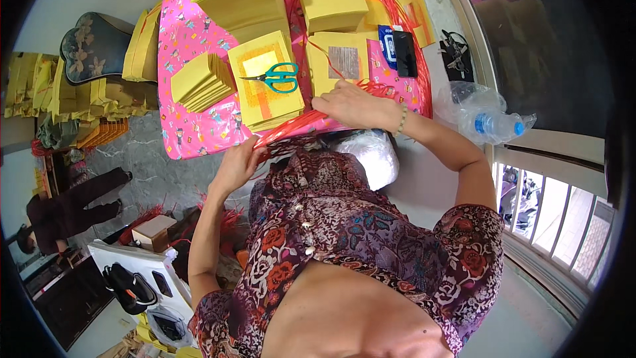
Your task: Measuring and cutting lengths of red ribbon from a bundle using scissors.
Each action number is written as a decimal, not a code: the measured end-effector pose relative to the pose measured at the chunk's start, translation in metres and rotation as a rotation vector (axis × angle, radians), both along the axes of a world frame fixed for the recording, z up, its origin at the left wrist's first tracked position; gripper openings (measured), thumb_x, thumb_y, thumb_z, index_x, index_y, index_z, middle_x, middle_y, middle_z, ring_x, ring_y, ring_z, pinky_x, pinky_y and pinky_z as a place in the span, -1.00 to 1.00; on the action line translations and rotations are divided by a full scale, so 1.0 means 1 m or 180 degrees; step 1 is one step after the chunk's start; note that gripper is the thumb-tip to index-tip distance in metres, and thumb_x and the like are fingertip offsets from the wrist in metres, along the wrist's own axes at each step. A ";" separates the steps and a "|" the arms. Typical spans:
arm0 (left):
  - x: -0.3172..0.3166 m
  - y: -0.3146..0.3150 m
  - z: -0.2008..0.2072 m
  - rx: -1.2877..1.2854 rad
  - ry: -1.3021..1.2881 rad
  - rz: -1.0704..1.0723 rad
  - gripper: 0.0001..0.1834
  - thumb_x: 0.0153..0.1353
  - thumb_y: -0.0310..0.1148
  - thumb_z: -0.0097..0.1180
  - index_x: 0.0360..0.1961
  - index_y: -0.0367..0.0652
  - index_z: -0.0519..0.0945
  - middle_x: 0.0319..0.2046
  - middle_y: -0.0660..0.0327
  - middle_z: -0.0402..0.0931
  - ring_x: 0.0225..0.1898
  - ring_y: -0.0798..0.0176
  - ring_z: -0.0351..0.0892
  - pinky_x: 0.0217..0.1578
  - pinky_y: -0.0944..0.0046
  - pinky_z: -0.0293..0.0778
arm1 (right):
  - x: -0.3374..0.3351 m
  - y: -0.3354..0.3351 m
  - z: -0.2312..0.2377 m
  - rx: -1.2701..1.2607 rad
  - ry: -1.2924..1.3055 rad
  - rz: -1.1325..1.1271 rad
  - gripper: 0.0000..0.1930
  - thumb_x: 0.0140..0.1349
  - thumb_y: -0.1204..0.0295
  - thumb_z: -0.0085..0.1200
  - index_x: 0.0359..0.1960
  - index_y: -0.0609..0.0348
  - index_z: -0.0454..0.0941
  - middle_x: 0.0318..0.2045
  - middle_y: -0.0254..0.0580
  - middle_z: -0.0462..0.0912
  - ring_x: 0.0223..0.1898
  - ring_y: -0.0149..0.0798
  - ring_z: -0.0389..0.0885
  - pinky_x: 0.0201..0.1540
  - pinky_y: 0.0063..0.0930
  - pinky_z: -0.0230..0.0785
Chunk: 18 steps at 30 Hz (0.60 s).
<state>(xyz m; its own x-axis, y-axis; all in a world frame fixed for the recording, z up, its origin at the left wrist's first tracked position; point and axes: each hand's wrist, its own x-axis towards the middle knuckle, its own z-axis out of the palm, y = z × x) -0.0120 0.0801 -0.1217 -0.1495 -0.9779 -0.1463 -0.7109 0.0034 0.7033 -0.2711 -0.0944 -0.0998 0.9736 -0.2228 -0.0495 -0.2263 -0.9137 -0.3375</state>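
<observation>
Left hand (236, 164): at nine o'clock, we are gripping a bundle of red strands (291, 123), fingers folded around it.
Right hand (356, 105): at one o'clock, we are holding the bundle farther along, fingers curled over it; how tightly, we cannot tell.
Strands' place: they are stretching between our hands along the table's near edge, others trailing toward one o'clock.
Progress: we are judging this as partway; a bundle is lying gathered between our hands, while the trailing lengths are lying loose and no knot is showing.
Scissors (283, 79): at eleven o'clock, they are resting unheld on a yellow stack (248, 106).
Phone (405, 54): at one o'clock, it is lying on the pink table (187, 140).
Bottle (490, 124): near three o'clock, it is lying beyond the table.
Person (74, 211): between eight and nine o'clock, someone is showing far off.
Hidden: our left fingertips are disappearing behind strands; the tallest stack (248, 16) is running out of view at twelve; what the right palm is covering, we cannot see.
</observation>
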 end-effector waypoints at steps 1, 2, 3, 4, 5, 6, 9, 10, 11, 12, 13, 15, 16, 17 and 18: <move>0.005 0.004 0.001 0.0003 0.0004 -0.0012 -0.77 0.23 -0.30 -0.04 -0.26 -0.29 0.38 -0.58 -0.13 0.46 -0.46 -0.22 0.46 -0.50 -0.02 0.32 | -0.005 -0.004 0.001 0.0003 0.0004 -0.0012 -0.95 0.09 0.50 -0.12 -0.43 0.18 0.30 -0.53 -0.13 0.49 -0.39 -0.11 0.51 -0.24 -0.28 0.21; 0.008 0.007 0.002 0.0075 -0.0097 0.0085 -0.77 0.24 -0.31 -0.04 -0.24 -0.28 0.38 -0.58 -0.13 0.46 -0.46 -0.22 0.47 -0.49 -0.01 0.33 | -0.011 -0.009 0.002 -0.0054 0.0135 -0.0079 -0.94 0.09 0.51 -0.13 -0.39 0.19 0.33 -0.48 -0.13 0.51 -0.34 -0.12 0.53 -0.22 -0.25 0.22; 0.012 0.010 0.003 0.0146 -0.0198 0.0182 -0.77 0.24 -0.31 -0.04 -0.23 -0.28 0.39 -0.57 -0.13 0.47 -0.45 -0.21 0.48 -0.48 0.00 0.34 | -0.017 -0.014 0.003 -0.0112 0.0267 -0.0147 -0.91 0.10 0.52 -0.14 -0.34 0.19 0.35 -0.44 -0.14 0.54 -0.29 -0.14 0.54 -0.20 -0.23 0.24; 0.016 0.014 0.001 0.0144 -0.0202 0.0183 -0.77 0.24 -0.31 -0.04 -0.23 -0.28 0.39 -0.57 -0.13 0.47 -0.45 -0.21 0.48 -0.48 0.00 0.34 | -0.020 -0.018 0.003 -0.0269 0.0500 -0.0256 -0.90 0.08 0.51 -0.13 -0.34 0.19 0.35 -0.45 -0.15 0.53 -0.27 -0.14 0.53 -0.19 -0.22 0.24; 0.020 0.018 -0.004 0.0183 -0.0159 0.0192 -0.76 0.24 -0.31 -0.05 -0.20 -0.28 0.39 -0.57 -0.12 0.47 -0.45 -0.20 0.48 -0.47 0.01 0.35 | -0.021 -0.018 0.004 -0.0271 0.0495 -0.0256 -0.90 0.08 0.51 -0.13 -0.34 0.19 0.35 -0.45 -0.15 0.53 -0.27 -0.14 0.53 -0.19 -0.22 0.24; 0.023 0.020 -0.009 0.0223 -0.0117 0.0201 -0.74 0.24 -0.30 -0.05 -0.17 -0.28 0.39 -0.57 -0.10 0.47 -0.45 -0.19 0.49 -0.47 0.02 0.36 | -0.022 -0.017 0.006 -0.0332 0.0335 -0.0255 -0.90 0.07 0.50 -0.11 -0.35 0.18 0.36 -0.46 -0.15 0.53 -0.28 -0.14 0.54 -0.20 -0.22 0.26; 0.028 0.017 -0.015 0.0638 0.0211 0.0083 -0.61 0.18 -0.21 0.07 -0.09 -0.28 0.39 -0.52 -0.07 0.50 -0.40 -0.10 0.53 -0.41 0.04 0.37 | -0.019 -0.013 0.014 -0.0558 0.0110 -0.0290 -0.90 0.06 0.48 -0.09 -0.36 0.18 0.36 -0.48 -0.16 0.53 -0.33 -0.13 0.55 -0.23 -0.24 0.28; 0.028 0.011 -0.013 0.0639 0.0205 0.0073 -0.61 0.18 -0.21 0.07 -0.09 -0.28 0.39 -0.52 -0.07 0.50 -0.40 -0.10 0.53 -0.41 0.04 0.37 | -0.015 -0.010 0.017 -0.0719 0.0043 -0.0336 -0.90 0.05 0.48 -0.08 -0.37 0.18 0.37 -0.49 -0.16 0.53 -0.37 -0.12 0.55 -0.26 -0.25 0.30; 0.029 0.004 -0.011 0.0630 0.0066 -0.0192 -0.52 0.11 -0.16 0.14 -0.06 -0.28 0.39 -0.43 -0.04 0.52 -0.36 -0.06 0.54 -0.39 0.06 0.38 | -0.011 -0.008 0.021 -0.0716 0.0039 -0.0347 -0.90 0.05 0.48 -0.08 -0.37 0.18 0.37 -0.49 -0.16 0.53 -0.37 -0.12 0.55 -0.26 -0.25 0.30; 0.029 -0.005 -0.008 0.0621 -0.0074 -0.0456 -0.44 0.05 -0.12 0.21 -0.03 -0.27 0.39 -0.34 -0.01 0.53 -0.31 -0.01 0.55 -0.36 0.09 0.39 | -0.004 -0.006 0.025 -0.0740 -0.0145 -0.0269 -0.90 0.05 0.46 -0.07 -0.39 0.17 0.37 -0.52 -0.17 0.53 -0.42 -0.13 0.55 -0.30 -0.27 0.30; 0.027 -0.013 -0.008 0.0624 -0.0081 -0.0443 -0.44 0.05 -0.12 0.21 -0.03 -0.27 0.39 -0.34 -0.01 0.53 -0.31 -0.01 0.55 -0.36 0.09 0.39 | 0.004 -0.002 0.029 -0.0764 -0.0333 -0.0170 -0.90 0.05 0.45 -0.06 -0.41 0.17 0.37 -0.54 -0.17 0.53 -0.46 -0.13 0.55 -0.33 -0.30 0.30; 0.011 -0.036 -0.007 -0.1009 0.0174 -0.0684 -0.29 -0.07 -0.10 0.32 0.05 -0.24 0.33 -0.22 0.08 0.50 -0.35 0.08 0.52 -0.36 0.13 0.39 | 0.019 0.014 0.040 -0.0804 -0.0125 -0.0072 -0.90 0.04 0.44 -0.06 -0.41 0.15 0.36 -0.53 -0.20 0.51 -0.43 -0.17 0.54 -0.32 -0.33 0.30; -0.002 -0.048 0.000 -0.1007 0.0171 -0.0703 -0.29 -0.07 -0.10 0.32 0.05 -0.24 0.33 -0.22 0.08 0.50 -0.35 0.08 0.52 -0.36 0.13 0.39 | 0.024 0.020 0.041 -0.0836 0.0083 0.0028 -0.90 0.04 0.44 -0.05 -0.41 0.14 0.36 -0.53 -0.23 0.49 -0.40 -0.21 0.54 -0.31 -0.37 0.30; -0.017 -0.058 0.012 -0.0907 0.0663 -0.0623 -0.28 -0.02 -0.14 0.29 0.10 -0.24 0.29 -0.16 0.10 0.48 -0.30 0.12 0.51 -0.30 0.18 0.40 | 0.029 0.025 0.041 -0.0835 0.0073 0.0029 -0.90 0.04 0.44 -0.05 -0.41 0.14 0.36 -0.53 -0.23 0.49 -0.40 -0.21 0.54 -0.31 -0.37 0.30; -0.030 -0.062 0.019 -0.0810 0.1153 -0.0530 -0.28 0.03 -0.18 0.26 0.16 -0.23 0.24 -0.11 0.12 0.46 -0.25 0.16 0.50 -0.23 0.22 0.41 | 0.034 0.029 0.039 -0.0967 0.0026 0.0150 -0.90 0.04 0.43 -0.05 -0.41 0.14 0.36 -0.51 -0.23 0.50 -0.40 -0.23 0.53 -0.30 -0.38 0.30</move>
